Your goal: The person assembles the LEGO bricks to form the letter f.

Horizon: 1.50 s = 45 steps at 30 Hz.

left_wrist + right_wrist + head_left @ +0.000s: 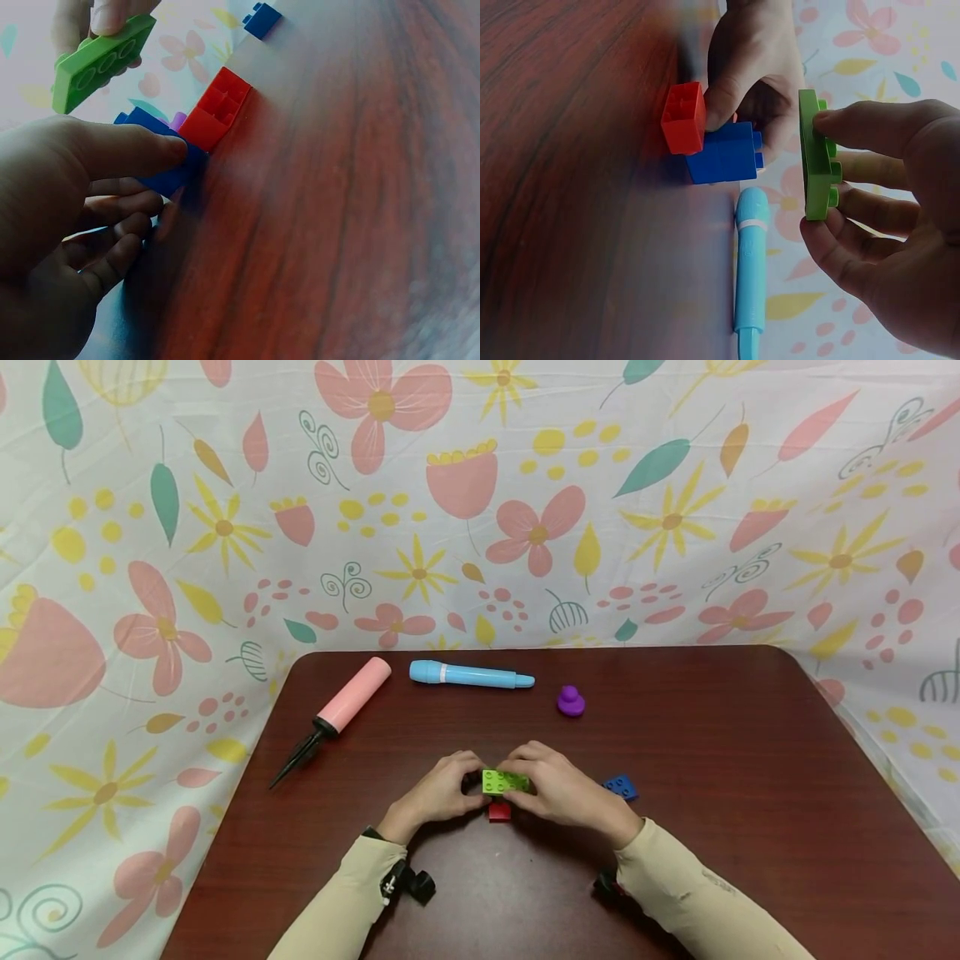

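My right hand (555, 789) holds a flat lime-green toy brick (502, 782) by its studded side and edges, hollow underside facing down. Lower down, my left hand (448, 789) pinches a blue toy brick (724, 154) between thumb and fingers, close to the tabletop. Against that blue brick sits a red toy brick (682, 124), its hollow side showing in both wrist views; whether the two are joined I cannot tell. The green brick is apart from the blue one, as the right wrist view shows. From the head view, the held blue brick is hidden under the green one.
Another blue brick (621, 787) lies beside my right wrist. Farther back on the dark wooden table (750, 735) are a pink hand pump (356, 695) with a black nozzle, a light-blue microphone-shaped stick (472, 675) and a small purple duck-like toy (571, 701). A flowered cloth (465, 560) hangs behind.
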Available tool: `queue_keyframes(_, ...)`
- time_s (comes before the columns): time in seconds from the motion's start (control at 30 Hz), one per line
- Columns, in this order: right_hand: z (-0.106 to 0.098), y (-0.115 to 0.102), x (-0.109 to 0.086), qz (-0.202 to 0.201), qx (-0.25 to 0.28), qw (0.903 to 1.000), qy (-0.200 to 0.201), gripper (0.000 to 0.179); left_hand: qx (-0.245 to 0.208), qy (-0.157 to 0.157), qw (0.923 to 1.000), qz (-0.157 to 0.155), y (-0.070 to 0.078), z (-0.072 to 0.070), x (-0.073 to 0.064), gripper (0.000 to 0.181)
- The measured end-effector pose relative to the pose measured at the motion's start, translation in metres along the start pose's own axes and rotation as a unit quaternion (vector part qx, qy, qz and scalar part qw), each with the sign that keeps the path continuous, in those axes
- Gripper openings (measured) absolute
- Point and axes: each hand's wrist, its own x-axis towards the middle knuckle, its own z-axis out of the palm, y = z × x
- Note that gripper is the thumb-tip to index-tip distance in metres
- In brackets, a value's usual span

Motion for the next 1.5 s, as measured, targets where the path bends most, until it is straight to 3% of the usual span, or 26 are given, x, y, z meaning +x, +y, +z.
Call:
queue_keyframes(0.73, 0.011, 0.006, 0.008, 0.021, 0.005, 0.9997, -0.01, 0.029, -0.002, -0.003, 1.0, -0.002, -0.001, 0.0, 0.001, 0.029)
queue_keyframes(1.1, 0.013, 0.006, 0.015, 0.002, 0.004, 1.0, -0.003, 0.028, -0.011, -0.001, 0.9999, -0.006, -0.003, 0.0, 0.0, 0.028)
queue_keyframes(1.5, 0.017, 0.011, 0.016, 0.017, -0.002, 0.9998, -0.013, 0.029, -0.015, -0.003, 0.9998, -0.015, -0.003, 0.001, 0.001, 0.028)
